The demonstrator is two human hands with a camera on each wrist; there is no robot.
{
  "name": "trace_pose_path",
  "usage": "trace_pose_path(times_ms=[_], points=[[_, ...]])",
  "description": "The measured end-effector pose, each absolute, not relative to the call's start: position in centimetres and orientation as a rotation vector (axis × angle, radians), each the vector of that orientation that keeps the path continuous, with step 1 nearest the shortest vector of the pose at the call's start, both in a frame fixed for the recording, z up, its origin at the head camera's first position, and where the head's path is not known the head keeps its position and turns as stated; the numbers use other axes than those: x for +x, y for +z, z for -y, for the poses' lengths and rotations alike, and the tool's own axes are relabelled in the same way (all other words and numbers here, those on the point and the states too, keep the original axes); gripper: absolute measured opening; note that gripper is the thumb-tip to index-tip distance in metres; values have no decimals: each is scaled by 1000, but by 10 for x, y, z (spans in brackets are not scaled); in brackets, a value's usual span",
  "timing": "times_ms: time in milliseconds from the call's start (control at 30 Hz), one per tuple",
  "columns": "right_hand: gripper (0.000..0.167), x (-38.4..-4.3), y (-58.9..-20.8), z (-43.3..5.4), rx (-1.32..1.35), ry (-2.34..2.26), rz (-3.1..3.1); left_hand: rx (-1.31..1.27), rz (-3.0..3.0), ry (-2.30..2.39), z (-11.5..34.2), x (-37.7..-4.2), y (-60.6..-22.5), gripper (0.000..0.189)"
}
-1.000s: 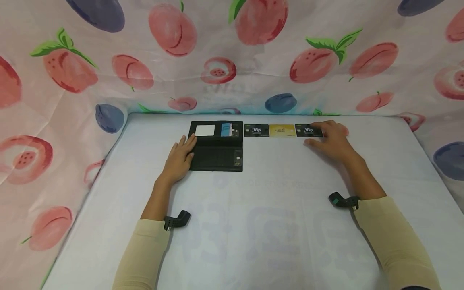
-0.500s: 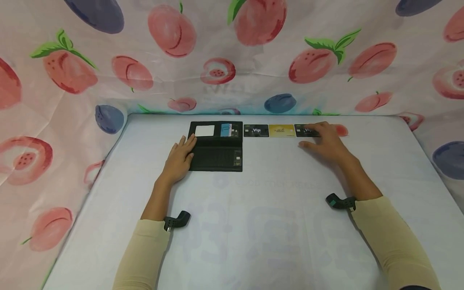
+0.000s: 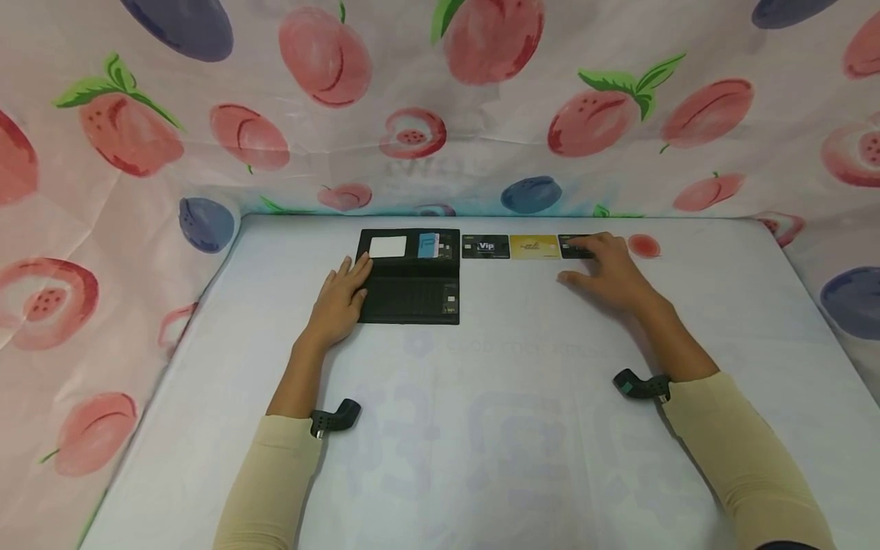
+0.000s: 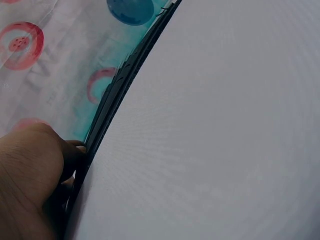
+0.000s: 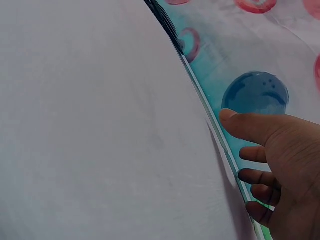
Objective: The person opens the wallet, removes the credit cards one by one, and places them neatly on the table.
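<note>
An open black wallet (image 3: 409, 299) lies on the table with a white panel (image 3: 388, 247), a blue card (image 3: 429, 245) in its upper half and a dark card (image 3: 450, 299) in its lower half. My left hand (image 3: 337, 303) rests on its left edge, fingers extended. To the wallet's right lie a black Vip card (image 3: 485, 247), a gold card (image 3: 535, 247) and another black card (image 3: 574, 246), in a row. Over that last card's right part, which they hide, are the fingers of my right hand (image 3: 615, 276). Its thumb stands apart, below the card.
A white-covered table (image 3: 481, 428) fills the foreground. Behind it hangs a fruit-print curtain (image 3: 481, 145). A red round spot (image 3: 644, 245) shows near the back edge, right of my right hand.
My right hand has shifted left over the right-hand black card, covering more of it and uncovering the red spot. The left hand, wallet and cards look unmoved.
</note>
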State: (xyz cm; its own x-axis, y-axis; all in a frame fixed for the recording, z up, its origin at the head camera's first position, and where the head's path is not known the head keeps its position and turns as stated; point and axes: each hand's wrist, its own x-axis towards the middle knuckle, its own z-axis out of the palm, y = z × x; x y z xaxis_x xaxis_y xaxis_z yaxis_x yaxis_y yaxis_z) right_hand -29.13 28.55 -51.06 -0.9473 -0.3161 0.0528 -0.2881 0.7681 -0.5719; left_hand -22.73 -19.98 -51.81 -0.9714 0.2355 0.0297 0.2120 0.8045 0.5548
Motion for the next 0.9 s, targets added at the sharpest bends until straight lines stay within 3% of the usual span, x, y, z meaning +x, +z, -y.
trace_pose_path(times_ms=[900], points=[[63, -279, -508, -260, -604, -882, -2897, 367, -2950, 894, 199, -226, -516, 56]])
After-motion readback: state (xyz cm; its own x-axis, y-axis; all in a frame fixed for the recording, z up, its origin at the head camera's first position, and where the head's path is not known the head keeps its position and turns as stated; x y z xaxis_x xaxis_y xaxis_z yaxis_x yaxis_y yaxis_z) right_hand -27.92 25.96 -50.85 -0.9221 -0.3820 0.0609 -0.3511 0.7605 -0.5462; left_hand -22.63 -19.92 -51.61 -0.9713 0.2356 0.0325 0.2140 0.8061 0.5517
